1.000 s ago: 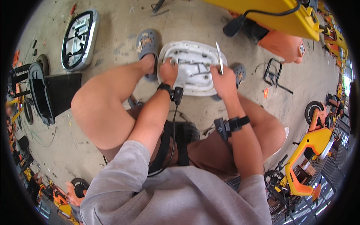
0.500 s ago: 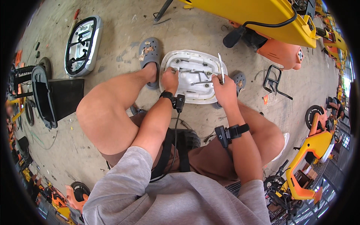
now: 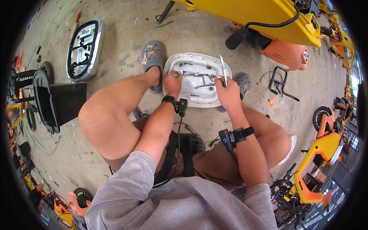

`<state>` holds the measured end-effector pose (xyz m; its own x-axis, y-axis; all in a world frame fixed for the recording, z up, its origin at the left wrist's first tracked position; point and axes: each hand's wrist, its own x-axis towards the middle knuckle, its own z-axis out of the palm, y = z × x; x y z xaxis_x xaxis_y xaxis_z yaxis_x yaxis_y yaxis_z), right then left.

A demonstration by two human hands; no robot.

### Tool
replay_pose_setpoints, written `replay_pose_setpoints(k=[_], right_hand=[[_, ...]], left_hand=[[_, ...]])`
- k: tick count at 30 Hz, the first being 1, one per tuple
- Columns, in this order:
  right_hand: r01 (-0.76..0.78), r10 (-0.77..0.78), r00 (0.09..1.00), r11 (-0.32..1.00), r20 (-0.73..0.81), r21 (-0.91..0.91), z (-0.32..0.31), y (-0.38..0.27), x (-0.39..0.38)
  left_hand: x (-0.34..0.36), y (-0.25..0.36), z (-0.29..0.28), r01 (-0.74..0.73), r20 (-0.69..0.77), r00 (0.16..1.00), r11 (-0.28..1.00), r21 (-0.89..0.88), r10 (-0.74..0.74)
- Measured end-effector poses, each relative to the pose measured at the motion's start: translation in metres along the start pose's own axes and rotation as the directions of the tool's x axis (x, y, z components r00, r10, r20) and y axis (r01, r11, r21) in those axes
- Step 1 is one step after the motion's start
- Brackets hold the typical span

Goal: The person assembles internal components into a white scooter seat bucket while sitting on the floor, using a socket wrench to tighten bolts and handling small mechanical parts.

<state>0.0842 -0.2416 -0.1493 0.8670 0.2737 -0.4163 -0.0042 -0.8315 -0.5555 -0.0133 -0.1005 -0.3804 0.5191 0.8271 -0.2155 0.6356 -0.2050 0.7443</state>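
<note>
Between my feet lies a white, rounded plastic shell, its hollow ribbed side up, with several small metal fittings and thin metal arms inside. At its left end is my left hand, fingers closed in a pinch near the rim; whatever they hold is too small to make out. Over the right end my right hand is closed round a flat, shiny silver tool, its long narrow end pointing away from me. My right thumb is close to one of the metal fittings.
A similar shell with a black seal lies at far left, above a black open box. A yellow vehicle body with an orange part overhangs the far right. A black metal bracket lies on the concrete floor.
My right hand and the silver tool have shifted slightly left over the shell. My left hand stays at the shell's left end. The whole view has moved a little.
</note>
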Motion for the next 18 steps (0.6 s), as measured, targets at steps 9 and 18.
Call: replay_pose_setpoints(k=[9,18], right_hand=[[0.072,-0.070,0.997,0.997,-0.041,0.041,0.002,0.005,0.003],[0.081,-0.079,0.996,0.996,-0.048,0.042,0.003,0.005,0.001]], left_hand=[[0.000,-0.007,0.005,-0.131,-0.070,0.988,0.990,0.055,0.134],[0.003,-0.004,-0.001,-0.063,-0.036,0.997,0.996,0.062,0.066]])
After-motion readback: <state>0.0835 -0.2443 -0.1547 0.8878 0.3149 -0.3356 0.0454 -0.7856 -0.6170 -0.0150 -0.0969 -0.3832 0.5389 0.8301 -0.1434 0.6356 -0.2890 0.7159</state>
